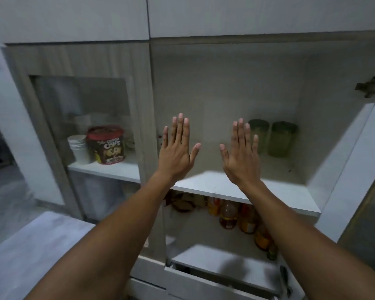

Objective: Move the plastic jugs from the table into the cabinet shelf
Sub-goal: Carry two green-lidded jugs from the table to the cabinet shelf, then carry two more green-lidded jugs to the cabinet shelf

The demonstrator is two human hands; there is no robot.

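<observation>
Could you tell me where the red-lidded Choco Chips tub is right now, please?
The Choco Chips tub stands in the left cabinet compartment, on its white shelf, directly right of the stack of paper cups and left of the open compartment.

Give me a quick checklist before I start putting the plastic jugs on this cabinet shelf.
1. Left hand free: ok, open and holding nothing.
2. Right hand free: ok, open and holding nothing.
3. Cabinet door open: ok, swung out on the right.
4. Room on the shelf: ok, front and left bare.
5. Two green jars out of the way: ok, at back right.
6. Jugs within reach: cannot tell, none in view.
</observation>
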